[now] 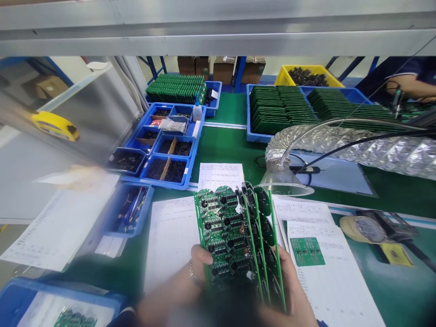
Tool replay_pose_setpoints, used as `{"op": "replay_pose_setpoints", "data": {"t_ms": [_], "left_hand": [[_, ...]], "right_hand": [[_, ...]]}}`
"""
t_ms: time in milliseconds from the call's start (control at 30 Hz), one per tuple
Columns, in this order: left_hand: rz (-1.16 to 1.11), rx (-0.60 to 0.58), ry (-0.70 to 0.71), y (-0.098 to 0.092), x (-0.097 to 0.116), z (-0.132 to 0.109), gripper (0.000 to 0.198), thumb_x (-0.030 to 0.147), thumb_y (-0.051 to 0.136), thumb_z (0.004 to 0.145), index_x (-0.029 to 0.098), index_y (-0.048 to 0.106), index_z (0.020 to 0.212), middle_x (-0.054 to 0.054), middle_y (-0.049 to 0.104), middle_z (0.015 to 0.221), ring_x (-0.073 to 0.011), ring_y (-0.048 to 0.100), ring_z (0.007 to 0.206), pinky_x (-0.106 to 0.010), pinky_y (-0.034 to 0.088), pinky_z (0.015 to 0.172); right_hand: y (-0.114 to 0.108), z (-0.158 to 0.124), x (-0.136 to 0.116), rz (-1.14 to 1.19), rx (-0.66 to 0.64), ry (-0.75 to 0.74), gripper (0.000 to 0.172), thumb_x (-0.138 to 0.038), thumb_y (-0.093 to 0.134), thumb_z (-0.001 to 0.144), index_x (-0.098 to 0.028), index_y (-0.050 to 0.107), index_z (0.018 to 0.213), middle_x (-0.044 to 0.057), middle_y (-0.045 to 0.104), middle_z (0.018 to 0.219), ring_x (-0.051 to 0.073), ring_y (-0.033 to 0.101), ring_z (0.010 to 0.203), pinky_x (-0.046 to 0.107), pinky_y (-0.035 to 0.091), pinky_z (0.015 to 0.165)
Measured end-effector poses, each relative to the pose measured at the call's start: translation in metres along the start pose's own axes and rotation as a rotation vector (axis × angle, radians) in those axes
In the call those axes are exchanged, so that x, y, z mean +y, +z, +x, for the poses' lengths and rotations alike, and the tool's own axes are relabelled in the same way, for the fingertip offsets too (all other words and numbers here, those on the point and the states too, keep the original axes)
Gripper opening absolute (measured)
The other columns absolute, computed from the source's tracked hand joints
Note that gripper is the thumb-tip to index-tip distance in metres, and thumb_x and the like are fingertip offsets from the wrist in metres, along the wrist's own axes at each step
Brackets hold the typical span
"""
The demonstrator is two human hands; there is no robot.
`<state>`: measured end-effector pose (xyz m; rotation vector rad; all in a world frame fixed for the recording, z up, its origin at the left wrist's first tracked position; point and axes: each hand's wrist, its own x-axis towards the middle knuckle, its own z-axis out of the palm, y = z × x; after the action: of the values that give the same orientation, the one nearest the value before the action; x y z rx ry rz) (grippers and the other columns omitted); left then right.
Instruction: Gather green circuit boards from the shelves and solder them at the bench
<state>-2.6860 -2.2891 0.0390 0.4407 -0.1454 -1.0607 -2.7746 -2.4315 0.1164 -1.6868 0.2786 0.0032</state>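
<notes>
Green circuit-board panels [226, 231] stand fanned in a stack, their long axis running forward from the person, gripped from both sides between the left hand [173, 297] and right hand [293, 290], held above printed paper forms [172, 240].

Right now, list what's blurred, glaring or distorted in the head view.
Head view: the green circuit boards are sharp; the left hand and right hand smear into dark blur toward the bottom edge; the steel shelf rail is soft across the top; the foil duct shows bright glare.
</notes>
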Motion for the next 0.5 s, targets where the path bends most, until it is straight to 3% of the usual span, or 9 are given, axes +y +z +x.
{"op": "replay_pose_setpoints", "data": {"t_ms": [367,500], "left_hand": [[-0.017,0.042,0.007,0.008,0.005,0.005,0.068,0.045,0.061,0.044,0.014,0.059,0.104,-0.013,0.063,0.103,-0.0390,0.054,0.101,-0.051,0.040,0.087],[-0.031,0.147,0.134,0.011,-0.006,0.011,0.059,0.045,0.067,0.050,0.013,0.061,0.100,-0.013,0.064,0.101,-0.0349,0.056,0.099,-0.047,0.042,0.087]], "right_hand": [[-0.003,0.007,0.005,-0.068,-0.038,-0.097,0.077,-0.038,0.068,0.064,-0.027,0.029,0.129,0.011,0.029,0.138,0.032,0.030,0.127,0.048,0.036,0.099],[0.006,0.025,0.027,-0.216,-0.010,-0.188,0.074,-0.036,0.066,0.067,-0.026,0.027,0.129,0.010,0.030,0.136,0.031,0.028,0.127,0.047,0.032,0.102]]}}
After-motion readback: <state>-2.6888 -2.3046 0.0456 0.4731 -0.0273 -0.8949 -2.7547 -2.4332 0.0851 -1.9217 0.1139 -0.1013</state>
